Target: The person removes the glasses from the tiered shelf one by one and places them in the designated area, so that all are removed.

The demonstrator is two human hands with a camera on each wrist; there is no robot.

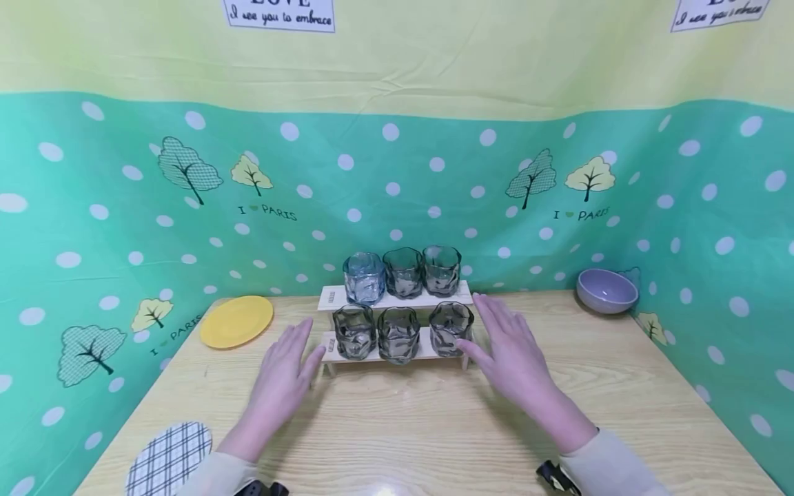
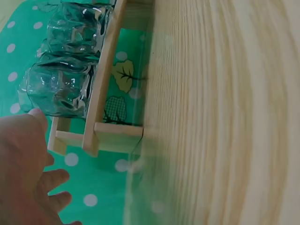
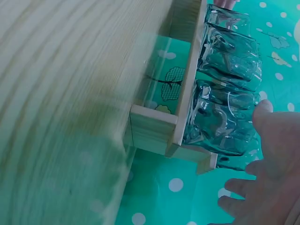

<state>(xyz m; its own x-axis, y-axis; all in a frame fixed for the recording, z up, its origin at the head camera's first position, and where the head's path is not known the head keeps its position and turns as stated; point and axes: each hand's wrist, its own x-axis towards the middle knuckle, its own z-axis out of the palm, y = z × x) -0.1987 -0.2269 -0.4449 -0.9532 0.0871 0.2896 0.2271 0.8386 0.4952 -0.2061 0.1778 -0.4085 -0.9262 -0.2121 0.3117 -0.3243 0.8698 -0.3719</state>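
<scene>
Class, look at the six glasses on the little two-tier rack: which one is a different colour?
The blue glass, at the left end of the upper shelf; the other five glasses are smoky grey.

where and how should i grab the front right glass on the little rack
Around its side wall, probably with the right hand coming from the right. The front right glass stands upright at the end of the lower shelf, with a neighbouring glass only to its left, and its uneven, dented wall should give some purchase.
</scene>
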